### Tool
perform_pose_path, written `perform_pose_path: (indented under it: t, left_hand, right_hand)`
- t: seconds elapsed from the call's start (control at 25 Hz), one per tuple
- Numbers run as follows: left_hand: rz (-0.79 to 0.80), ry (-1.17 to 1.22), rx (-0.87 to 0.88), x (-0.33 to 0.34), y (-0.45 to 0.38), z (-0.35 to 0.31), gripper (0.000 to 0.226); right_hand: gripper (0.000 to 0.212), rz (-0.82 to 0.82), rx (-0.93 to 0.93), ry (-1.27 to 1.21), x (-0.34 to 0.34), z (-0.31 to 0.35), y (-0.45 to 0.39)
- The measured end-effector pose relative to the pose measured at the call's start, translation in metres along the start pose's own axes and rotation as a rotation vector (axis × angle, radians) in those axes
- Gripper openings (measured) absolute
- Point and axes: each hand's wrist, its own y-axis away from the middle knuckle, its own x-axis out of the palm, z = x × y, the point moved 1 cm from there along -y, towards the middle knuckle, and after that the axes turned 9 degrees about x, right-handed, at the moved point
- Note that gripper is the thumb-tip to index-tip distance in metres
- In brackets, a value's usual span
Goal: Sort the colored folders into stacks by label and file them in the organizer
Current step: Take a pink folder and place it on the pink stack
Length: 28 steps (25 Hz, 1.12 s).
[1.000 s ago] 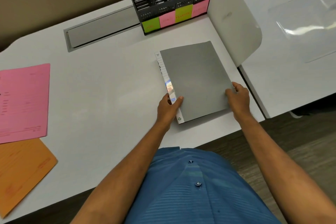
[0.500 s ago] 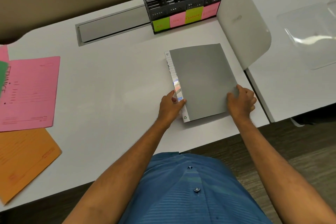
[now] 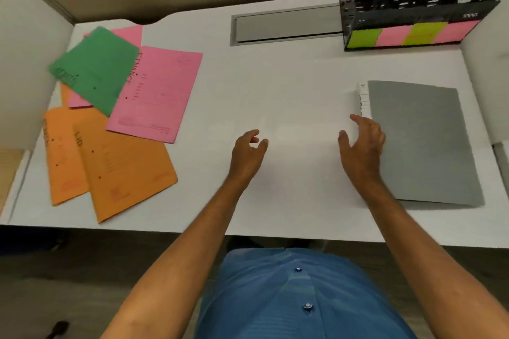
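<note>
With both hands empty and fingers spread, the left hand over bare table and the right hand beside the grey folder, the overlapped green folder, pink folder and orange folders risk mis-sorting for the organizer, since labels are partly covered.

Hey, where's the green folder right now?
In the head view, the green folder lies at the far left of the desk, tilted, on top of the pink folders and just behind the orange ones.
</note>
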Motion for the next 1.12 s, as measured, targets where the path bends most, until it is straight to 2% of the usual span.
perform_pose_path:
  t: [0.12, 0.4, 0.56, 0.76, 0.96, 1.12]
  left_hand:
    - [-0.097, 0.049, -0.046, -0.071, -0.009, 0.032, 0.041]
    - [-0.278, 0.093, -0.069, -0.24, -0.044, 0.107, 0.039]
    - [-0.322, 0.105, -0.082, -0.306, -0.076, 0.138, 0.039]
    - [-0.303, 0.056, -0.061, -0.345, -0.124, 0.15, 0.041]
    - [-0.312, -0.054, -0.041, -0.363, -0.179, 0.147, 0.055]
    - [-0.262, -0.144, -0.052, -0.363, -0.213, 0.149, 0.065]
  right_hand:
    - [0.045, 0.095, -0.093, -0.055, 0.051, 0.051, 0.017]
    - [0.053, 0.393, -0.055, -0.122, 0.181, 0.166, 0.064]
    - [0.057, 0.437, -0.04, -0.127, 0.24, 0.214, 0.074]
    - [0.069, 0.495, 0.037, -0.065, 0.292, 0.259, 0.074]
    - [0.08, 0.497, 0.076, -0.017, 0.322, 0.292, 0.058]
    - [0.083, 0.485, 0.096, 0.001, 0.339, 0.31, 0.045]
